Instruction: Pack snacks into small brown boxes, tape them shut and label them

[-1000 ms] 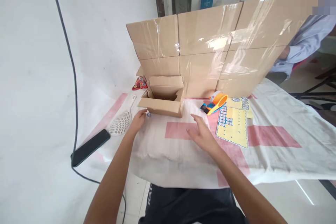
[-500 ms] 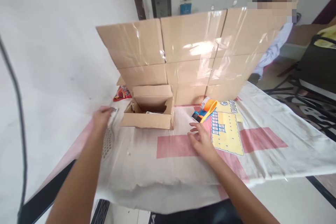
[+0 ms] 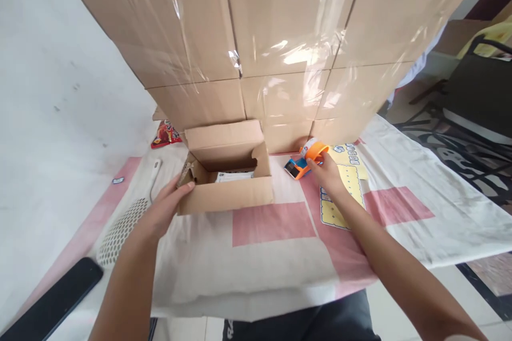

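A small open cardboard box point(image 3: 226, 198) sits on the cloth-covered table, with white printed paper or cards point(image 3: 235, 176) inside. My left hand point(image 3: 162, 208) is closed on the box's left front corner, its thumb over the front flap and its other fingers mostly hidden behind the side. Over to the right, my right hand point(image 3: 327, 170) has its fingers around an orange and blue tape dispenser point(image 3: 314, 150). The dispenser lies near the foot of a tall cardboard panel. Beneath my right forearm is a yellow printed paper sheet point(image 3: 336, 212), partly covered.
The tall cardboard panel point(image 3: 280, 48) with shiny tape stands behind the box. A white perforated paddle point(image 3: 124, 229) lies left, near a black phone point(image 3: 60, 293). A red snack packet point(image 3: 165, 133) rests behind the box, and a dark chair point(image 3: 476, 85) stands at right.
My left hand has left the paddle by the wall and taken hold of the box. My right hand has reached forward and closed around the tape dispenser. The view has tilted down.
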`<move>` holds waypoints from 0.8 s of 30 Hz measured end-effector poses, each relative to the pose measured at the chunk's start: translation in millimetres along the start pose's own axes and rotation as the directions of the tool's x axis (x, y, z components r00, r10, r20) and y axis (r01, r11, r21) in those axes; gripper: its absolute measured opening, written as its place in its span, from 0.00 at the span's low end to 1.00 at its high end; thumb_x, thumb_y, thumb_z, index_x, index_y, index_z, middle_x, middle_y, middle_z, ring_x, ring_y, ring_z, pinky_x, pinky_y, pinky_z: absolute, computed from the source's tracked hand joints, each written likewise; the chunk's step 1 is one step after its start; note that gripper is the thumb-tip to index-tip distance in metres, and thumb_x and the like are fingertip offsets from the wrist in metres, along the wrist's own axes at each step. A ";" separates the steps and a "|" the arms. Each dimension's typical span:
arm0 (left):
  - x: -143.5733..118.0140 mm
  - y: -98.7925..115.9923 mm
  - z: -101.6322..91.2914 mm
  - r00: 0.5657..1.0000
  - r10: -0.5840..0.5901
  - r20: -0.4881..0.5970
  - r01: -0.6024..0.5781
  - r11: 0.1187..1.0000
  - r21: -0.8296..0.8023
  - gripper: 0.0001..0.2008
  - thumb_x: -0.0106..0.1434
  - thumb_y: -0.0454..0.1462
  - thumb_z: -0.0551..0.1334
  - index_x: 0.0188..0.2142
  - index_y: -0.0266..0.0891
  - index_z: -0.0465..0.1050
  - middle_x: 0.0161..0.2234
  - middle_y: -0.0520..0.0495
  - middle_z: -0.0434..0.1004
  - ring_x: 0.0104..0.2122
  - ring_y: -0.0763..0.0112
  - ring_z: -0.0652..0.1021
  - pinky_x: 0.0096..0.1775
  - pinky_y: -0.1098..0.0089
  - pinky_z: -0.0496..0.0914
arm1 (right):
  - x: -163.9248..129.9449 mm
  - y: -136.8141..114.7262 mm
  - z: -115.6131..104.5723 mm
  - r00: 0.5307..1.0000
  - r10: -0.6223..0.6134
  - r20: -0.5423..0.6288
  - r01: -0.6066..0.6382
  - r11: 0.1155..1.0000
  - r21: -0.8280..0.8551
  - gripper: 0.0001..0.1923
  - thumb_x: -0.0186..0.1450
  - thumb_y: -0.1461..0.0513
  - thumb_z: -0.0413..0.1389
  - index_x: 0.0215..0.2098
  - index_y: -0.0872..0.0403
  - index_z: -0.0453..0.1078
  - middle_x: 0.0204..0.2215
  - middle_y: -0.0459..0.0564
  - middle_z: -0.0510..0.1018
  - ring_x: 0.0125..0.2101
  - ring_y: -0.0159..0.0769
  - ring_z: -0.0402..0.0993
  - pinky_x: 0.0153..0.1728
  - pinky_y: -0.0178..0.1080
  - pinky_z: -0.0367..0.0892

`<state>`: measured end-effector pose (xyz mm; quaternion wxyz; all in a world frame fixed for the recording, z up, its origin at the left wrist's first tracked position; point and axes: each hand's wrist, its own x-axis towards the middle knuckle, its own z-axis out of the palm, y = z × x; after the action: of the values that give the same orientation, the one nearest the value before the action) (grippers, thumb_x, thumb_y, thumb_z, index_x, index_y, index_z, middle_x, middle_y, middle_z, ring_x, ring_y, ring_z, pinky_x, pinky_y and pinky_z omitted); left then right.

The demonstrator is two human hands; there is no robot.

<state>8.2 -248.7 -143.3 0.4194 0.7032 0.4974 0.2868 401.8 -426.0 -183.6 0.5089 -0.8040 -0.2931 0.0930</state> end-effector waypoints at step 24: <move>-71.1 49.3 37.1 0.839 0.524 -0.147 -0.431 0.805 0.408 0.27 0.62 0.49 0.69 0.58 0.48 0.73 0.47 0.43 0.78 0.41 0.55 0.80 0.46 0.53 0.77 | -29.1 -75.7 24.4 0.777 -0.500 0.382 0.200 0.772 0.604 0.35 0.69 0.33 0.42 0.35 0.52 0.73 0.53 0.55 0.75 0.56 0.47 0.71 0.57 0.49 0.69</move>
<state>37.1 -334.4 -117.1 0.1302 0.8281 0.3956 0.3753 338.7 -400.4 -133.3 0.6195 -0.5017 -0.5328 0.2841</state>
